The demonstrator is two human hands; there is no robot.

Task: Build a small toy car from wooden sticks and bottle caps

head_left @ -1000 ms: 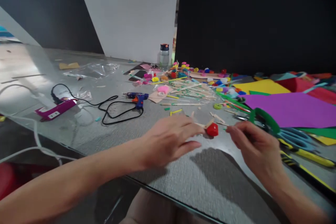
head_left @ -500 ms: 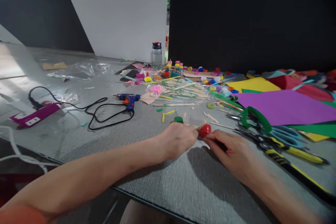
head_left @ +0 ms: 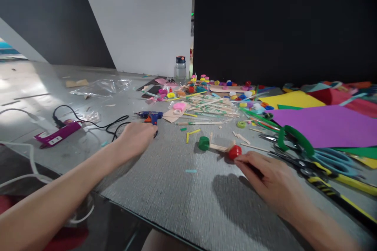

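Observation:
My left hand [head_left: 137,139] is at the handle of a blue and orange hot glue gun [head_left: 151,115], which lies on the table. Its fingers are mostly hidden, so I cannot tell if they grip the handle. Between thumb and fingers, my right hand [head_left: 266,172] pinches the red bottle cap [head_left: 235,152] at one end of a small craft-stick assembly. Thin wooden sticks [head_left: 218,147] run from this red cap to a green bottle cap [head_left: 204,143] at the other end.
Pliers [head_left: 321,184], blue-handled scissors [head_left: 335,160] and purple sheet [head_left: 324,123] lie right. Wooden sticks [head_left: 212,104] and coloured caps are heaped behind, near a water bottle [head_left: 180,67]. A purple power strip [head_left: 59,134] with cables is left; the table edge [head_left: 132,213] is near me.
My left hand has left the stick-and-cap assembly and moved left to the glue gun. My right hand still pinches the red cap. The view has tilted up slightly.

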